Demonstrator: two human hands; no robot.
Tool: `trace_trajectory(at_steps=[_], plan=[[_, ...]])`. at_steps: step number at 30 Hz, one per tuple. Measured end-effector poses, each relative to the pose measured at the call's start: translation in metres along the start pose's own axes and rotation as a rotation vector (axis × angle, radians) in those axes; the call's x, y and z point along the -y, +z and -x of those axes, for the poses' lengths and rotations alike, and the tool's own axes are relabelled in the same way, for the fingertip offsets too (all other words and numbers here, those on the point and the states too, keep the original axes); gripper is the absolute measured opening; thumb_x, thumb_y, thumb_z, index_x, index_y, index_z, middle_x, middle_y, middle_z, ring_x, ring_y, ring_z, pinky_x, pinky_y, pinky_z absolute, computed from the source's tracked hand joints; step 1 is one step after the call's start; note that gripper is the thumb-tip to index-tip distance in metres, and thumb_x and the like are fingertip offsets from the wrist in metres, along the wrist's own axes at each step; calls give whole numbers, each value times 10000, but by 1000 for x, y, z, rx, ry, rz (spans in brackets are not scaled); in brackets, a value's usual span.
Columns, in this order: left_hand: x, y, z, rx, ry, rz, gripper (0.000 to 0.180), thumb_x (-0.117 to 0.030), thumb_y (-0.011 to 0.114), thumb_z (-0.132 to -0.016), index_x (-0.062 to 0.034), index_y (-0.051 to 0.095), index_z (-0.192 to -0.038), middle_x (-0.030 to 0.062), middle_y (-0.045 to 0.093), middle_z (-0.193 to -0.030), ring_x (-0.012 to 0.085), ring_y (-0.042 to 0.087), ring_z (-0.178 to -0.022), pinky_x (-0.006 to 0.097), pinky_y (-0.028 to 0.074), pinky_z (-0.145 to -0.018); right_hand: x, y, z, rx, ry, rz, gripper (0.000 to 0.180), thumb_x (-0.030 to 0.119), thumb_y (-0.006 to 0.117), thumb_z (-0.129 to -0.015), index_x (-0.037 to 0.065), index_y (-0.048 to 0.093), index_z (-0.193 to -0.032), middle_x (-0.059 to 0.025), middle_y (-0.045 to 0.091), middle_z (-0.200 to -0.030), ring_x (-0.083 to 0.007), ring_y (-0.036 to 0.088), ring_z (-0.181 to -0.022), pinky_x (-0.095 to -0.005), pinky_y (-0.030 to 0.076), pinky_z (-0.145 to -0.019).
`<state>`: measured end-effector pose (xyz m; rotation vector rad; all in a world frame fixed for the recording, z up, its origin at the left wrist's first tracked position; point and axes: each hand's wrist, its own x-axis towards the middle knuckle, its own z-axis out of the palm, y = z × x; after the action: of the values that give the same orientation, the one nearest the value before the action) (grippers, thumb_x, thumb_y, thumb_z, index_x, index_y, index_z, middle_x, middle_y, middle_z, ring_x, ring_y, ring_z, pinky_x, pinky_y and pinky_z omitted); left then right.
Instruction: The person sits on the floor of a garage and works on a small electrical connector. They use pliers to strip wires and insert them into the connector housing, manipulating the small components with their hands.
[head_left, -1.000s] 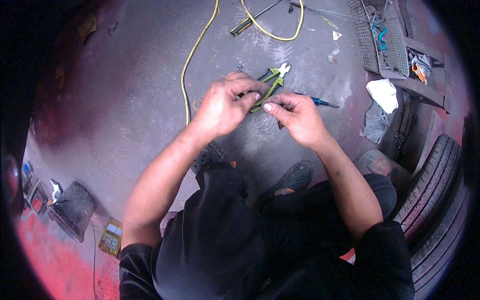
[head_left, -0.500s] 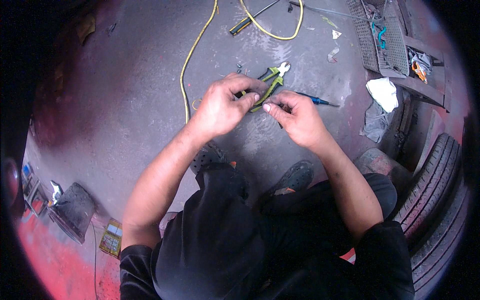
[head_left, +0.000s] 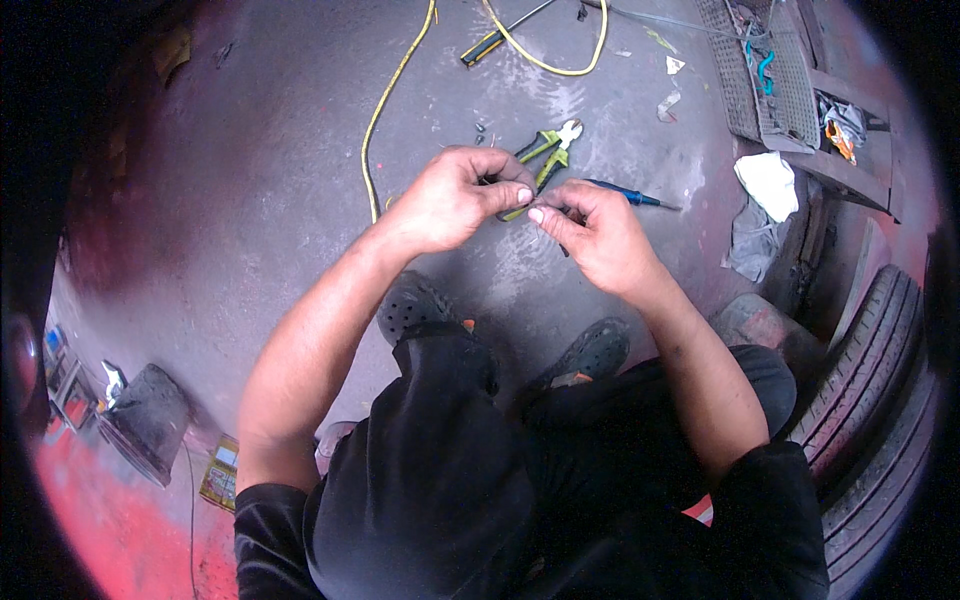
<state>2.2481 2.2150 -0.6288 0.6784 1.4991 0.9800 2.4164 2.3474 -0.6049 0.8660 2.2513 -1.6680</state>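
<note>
My left hand (head_left: 462,197) and my right hand (head_left: 598,232) meet over the floor, thumbs and fingers pinched close together. What lies between the fingertips is too small and dark to make out; a short dark end pokes out below my right hand. Beneath and just beyond them are green-and-black cutting pliers (head_left: 547,172), jaws pointing away, their handles partly hidden by my left hand. A screwdriver with a blue handle (head_left: 632,195) lies past my right hand, part of it covered by the fingers.
A yellow cable (head_left: 372,135) curves along the floor. Farther off lies a black-and-yellow-handled screwdriver (head_left: 483,48). At right stand a perforated basket (head_left: 790,115), white cloth (head_left: 767,187) and tyres (head_left: 862,365). A dark container (head_left: 150,425) and a yellowish box (head_left: 220,473) are at lower left.
My left hand has shifted slightly to the right, its fingertips nearer my right hand's. Both hands stay pinched; the pliers and screwdrivers lie where they were.
</note>
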Motion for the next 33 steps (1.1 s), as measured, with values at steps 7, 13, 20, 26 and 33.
trace_trajectory(at_steps=[7,13,20,26,33], plan=[[5,6,9,-147,256,-165,155,-156,705,-871,-23,702,-950,83,702,-954,181,653,-918,345,498,-833,6,-1,-2,73,111,-32,277,261,700,-890,-4,700,-970,-123,662,-778,-181,608,-702,-343,476,-653],[-4,8,10,-112,159,-261,166,-153,685,-872,-9,681,-953,124,685,-931,231,660,-931,365,497,-835,4,-2,-3,68,39,-8,282,260,696,-896,-10,690,-977,-144,657,-778,-196,603,-702,-356,478,-673],[-2,7,12,-75,233,-280,147,-130,672,-879,-6,669,-958,123,678,-953,230,654,-932,363,494,-842,5,-6,-2,133,106,-65,265,255,691,-906,-6,682,-950,-88,622,-740,-138,572,-670,-323,456,-629],[-2,9,13,-64,286,-146,113,-88,699,-858,-16,698,-945,87,686,-944,191,646,-922,335,499,-841,-10,-13,-7,346,186,-410,257,286,660,-943,37,667,-881,38,569,-715,-65,517,-634,-252,418,-569],[0,15,16,4,179,147,123,-105,722,-848,-21,721,-939,56,689,-903,153,635,-905,320,499,-835,-16,-18,-6,483,226,-544,305,349,624,-962,70,654,-842,40,584,-711,-66,524,-626,-235,414,-565]])
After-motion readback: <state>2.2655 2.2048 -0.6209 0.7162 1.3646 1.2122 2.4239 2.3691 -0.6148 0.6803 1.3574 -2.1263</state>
